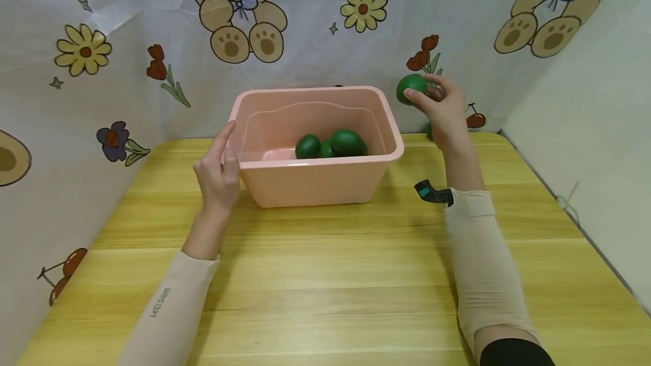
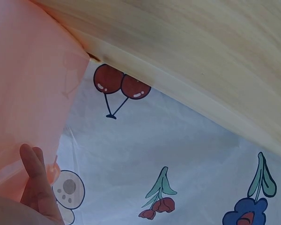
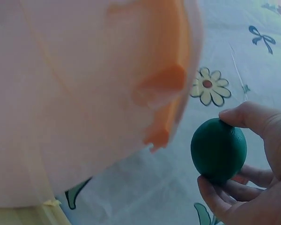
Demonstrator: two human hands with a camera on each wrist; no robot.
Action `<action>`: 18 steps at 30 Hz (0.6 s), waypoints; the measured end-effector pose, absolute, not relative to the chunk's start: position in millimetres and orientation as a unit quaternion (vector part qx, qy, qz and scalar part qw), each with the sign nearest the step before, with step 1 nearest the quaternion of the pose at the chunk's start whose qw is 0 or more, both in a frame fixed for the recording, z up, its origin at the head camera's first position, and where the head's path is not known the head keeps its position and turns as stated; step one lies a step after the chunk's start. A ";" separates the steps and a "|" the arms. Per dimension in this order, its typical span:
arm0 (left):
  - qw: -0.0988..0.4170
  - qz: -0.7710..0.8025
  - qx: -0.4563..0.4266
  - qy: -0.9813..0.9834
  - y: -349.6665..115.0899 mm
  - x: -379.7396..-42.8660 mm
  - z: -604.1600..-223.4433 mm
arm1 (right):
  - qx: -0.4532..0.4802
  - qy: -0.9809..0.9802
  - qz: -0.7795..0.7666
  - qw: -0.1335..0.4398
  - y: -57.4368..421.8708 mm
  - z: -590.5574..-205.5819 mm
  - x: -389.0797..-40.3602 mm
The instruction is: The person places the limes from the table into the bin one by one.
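A pink plastic bin (image 1: 315, 182) stands on the table with several green limes (image 1: 348, 143) lying inside it. My left hand (image 1: 218, 171) holds the bin by its left rim, fingers along the side wall. In the left wrist view, the fingers (image 2: 35, 173) lie against the pink wall. My right hand (image 1: 439, 103) pinches a green lime (image 3: 218, 151) between thumb and fingers, raised beside the bin's back right corner. Another green piece (image 1: 429, 131) shows behind the right wrist, mostly hidden.
The yellow wood-grain table (image 1: 325, 275) extends in front of the bin. A white cloth (image 1: 315, 44) printed with bears and flowers hangs behind, and a pale wall (image 1: 585, 129) borders the right side. A black band (image 1: 432, 192) sits at the right wrist.
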State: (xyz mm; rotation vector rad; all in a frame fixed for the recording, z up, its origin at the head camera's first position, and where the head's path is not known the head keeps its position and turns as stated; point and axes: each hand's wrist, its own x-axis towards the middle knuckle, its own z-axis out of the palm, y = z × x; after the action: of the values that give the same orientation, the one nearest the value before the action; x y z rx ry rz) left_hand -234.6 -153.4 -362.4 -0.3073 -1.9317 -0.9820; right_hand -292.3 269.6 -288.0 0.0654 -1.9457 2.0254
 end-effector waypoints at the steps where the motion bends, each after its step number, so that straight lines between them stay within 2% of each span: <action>1: 0.458 -0.399 -0.125 -0.785 -154.2 -234.5 -361.8 | 0.029 -0.689 0.704 0.170 264.5 -287.2 -292.6; 11: 0.450 -0.398 -0.124 -0.790 -154.3 -235.1 -359.7 | 0.088 -0.746 0.631 0.192 218.5 -283.1 -291.5; 18: 0.446 -0.397 -0.123 -0.793 -155.1 -234.9 -361.5 | 0.102 -0.735 0.638 0.205 213.8 -290.7 -293.8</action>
State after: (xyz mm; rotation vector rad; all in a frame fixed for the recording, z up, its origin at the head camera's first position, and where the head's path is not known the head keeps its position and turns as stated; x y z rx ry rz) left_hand -234.9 -155.1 -361.5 -0.3057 -1.9638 -0.9824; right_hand -293.8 213.8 -290.7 0.2833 -2.0495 1.7790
